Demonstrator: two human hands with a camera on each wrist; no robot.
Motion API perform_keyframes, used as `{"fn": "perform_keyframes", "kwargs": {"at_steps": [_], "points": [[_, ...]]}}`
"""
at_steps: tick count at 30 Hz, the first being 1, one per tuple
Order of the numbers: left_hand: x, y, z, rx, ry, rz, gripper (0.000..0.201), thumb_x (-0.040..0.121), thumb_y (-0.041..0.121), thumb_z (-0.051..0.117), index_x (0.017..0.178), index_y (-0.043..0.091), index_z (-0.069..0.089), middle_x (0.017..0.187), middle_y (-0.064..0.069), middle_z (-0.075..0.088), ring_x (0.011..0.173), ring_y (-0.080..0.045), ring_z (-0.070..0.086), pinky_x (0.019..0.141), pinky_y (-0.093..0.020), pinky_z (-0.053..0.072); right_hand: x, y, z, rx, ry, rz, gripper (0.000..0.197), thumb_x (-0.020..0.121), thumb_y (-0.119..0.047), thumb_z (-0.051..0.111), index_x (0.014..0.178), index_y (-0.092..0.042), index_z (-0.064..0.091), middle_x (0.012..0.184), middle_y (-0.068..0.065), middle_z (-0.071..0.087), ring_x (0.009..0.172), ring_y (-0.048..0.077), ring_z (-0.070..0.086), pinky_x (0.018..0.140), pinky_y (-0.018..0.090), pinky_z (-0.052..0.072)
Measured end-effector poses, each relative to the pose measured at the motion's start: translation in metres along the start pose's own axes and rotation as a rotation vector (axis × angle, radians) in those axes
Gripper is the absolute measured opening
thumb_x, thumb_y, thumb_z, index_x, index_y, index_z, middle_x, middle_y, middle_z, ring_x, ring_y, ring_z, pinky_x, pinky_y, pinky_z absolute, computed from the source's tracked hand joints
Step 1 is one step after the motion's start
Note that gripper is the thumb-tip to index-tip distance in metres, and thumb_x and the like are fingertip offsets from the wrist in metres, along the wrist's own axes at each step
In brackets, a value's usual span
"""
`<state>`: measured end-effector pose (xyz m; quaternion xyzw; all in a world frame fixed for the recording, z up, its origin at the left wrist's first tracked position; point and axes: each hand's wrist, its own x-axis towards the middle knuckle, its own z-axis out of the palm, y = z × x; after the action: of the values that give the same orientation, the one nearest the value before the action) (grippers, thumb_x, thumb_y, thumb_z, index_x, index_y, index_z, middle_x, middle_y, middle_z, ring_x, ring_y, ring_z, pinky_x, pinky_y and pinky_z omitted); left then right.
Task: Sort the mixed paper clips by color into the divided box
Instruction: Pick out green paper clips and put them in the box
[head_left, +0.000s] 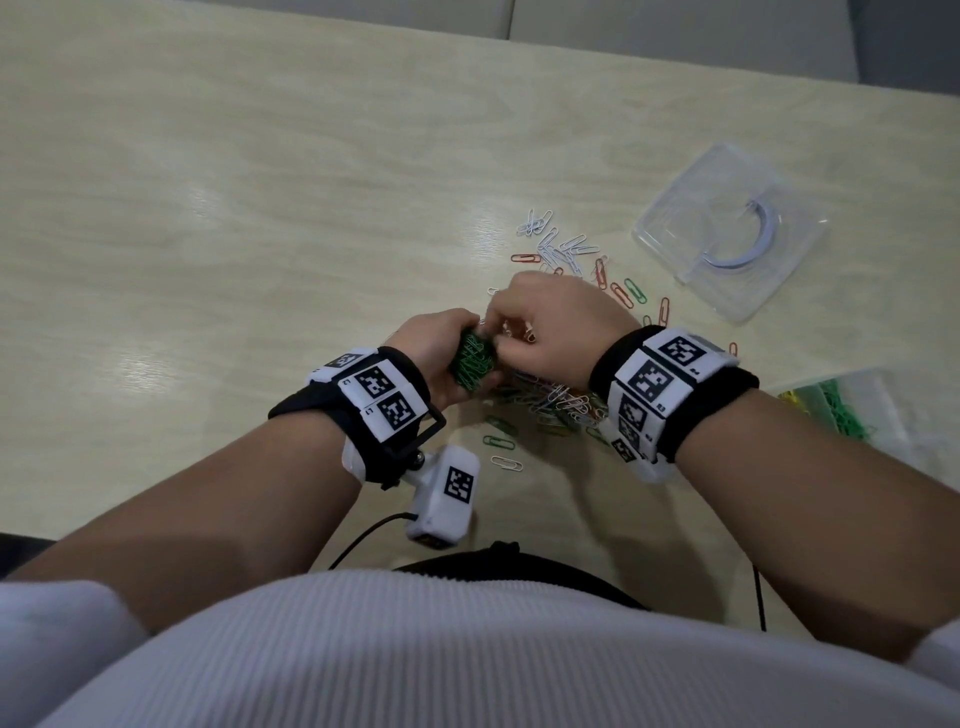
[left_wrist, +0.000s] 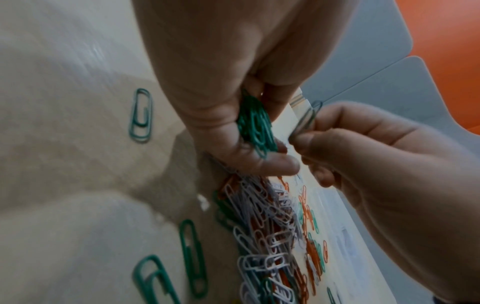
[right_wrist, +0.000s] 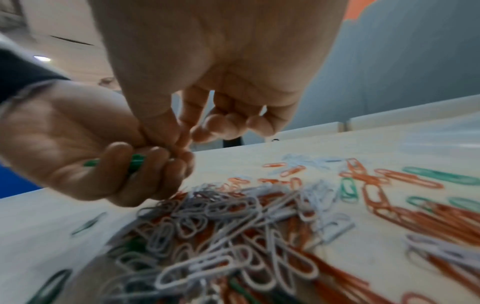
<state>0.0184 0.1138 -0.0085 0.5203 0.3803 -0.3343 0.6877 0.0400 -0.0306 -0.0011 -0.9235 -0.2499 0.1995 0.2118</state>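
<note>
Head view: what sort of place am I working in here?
Probably an office or meeting room: a pale wood-grain laminate table, grey chair backs beyond its far edge, and coloured paper clips piled beside a clear plastic lid.

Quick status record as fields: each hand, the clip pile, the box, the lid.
left hand: grips a bunch of green clips
right hand: pinches a single green clip beside the bunch
mixed pile: white, orange and green clips on the table, under the hands
loose clips: several green ones on the near side of the pile
divided box: at the right edge, yellow and green clips inside
clear lid: flat on the table, beyond the pile to the right
</note>
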Motion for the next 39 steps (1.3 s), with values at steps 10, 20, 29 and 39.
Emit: {"fn": "perform_keyframes", "kwargs": {"at_steps": [10, 20, 29, 39], "points": [[-0.004, -0.003, 0.002, 0.047, -0.092, -0.022, 0.031, 0.098, 0.018, 0.036, 0.073, 0.011, 0.051, 0.061, -0.008, 0.056, 0.048, -0.015, 0.053, 0.046, -0.020, 0.047, -0.008, 0.043, 0.005, -0.092, 0.038, 0.492, 0.032, 0.087, -0.042, 0.059, 0.110, -0.023, 0.051, 0.108, -0.002, 0.052, 0.093, 0.020, 0.055, 0.081, 0.036, 0.049], [-0.005, -0.006, 0.005, 0.090, -0.072, -0.011, 0.034, 0.098, 0.018, 0.037, 0.071, 0.011, 0.054, 0.063, -0.008, 0.058, 0.050, -0.014, 0.056, 0.045, -0.019, 0.048, -0.018, 0.043, 0.004, 0.012, 0.079, 0.493, 0.012, 0.082, -0.016, 0.054, 0.084, -0.028, 0.057, 0.093, -0.003, 0.053, 0.088, 0.020, 0.053, 0.080, 0.036, 0.048], [-0.008, -0.010, 0.007, 0.098, -0.085, -0.020, 0.036, 0.099, 0.020, 0.036, 0.068, 0.012, 0.052, 0.064, -0.008, 0.057, 0.048, -0.014, 0.055, 0.045, -0.020, 0.049, -0.027, 0.043, 0.002, -0.170, 0.166, 0.464, 0.012, 0.087, -0.025, 0.056, 0.094, -0.028, 0.064, 0.108, 0.002, 0.052, 0.103, 0.026, 0.050, 0.089, 0.039, 0.041], [-0.012, -0.008, 0.000, 0.102, -0.058, -0.014, 0.033, 0.099, 0.020, 0.036, 0.074, 0.010, 0.056, 0.059, -0.007, 0.059, 0.047, -0.013, 0.056, 0.044, -0.019, 0.050, -0.014, 0.042, 0.012, -0.337, 0.042, 0.440, 0.026, 0.086, -0.036, 0.054, 0.105, -0.019, 0.061, 0.102, 0.002, 0.056, 0.097, 0.024, 0.055, 0.088, 0.042, 0.039]]}}
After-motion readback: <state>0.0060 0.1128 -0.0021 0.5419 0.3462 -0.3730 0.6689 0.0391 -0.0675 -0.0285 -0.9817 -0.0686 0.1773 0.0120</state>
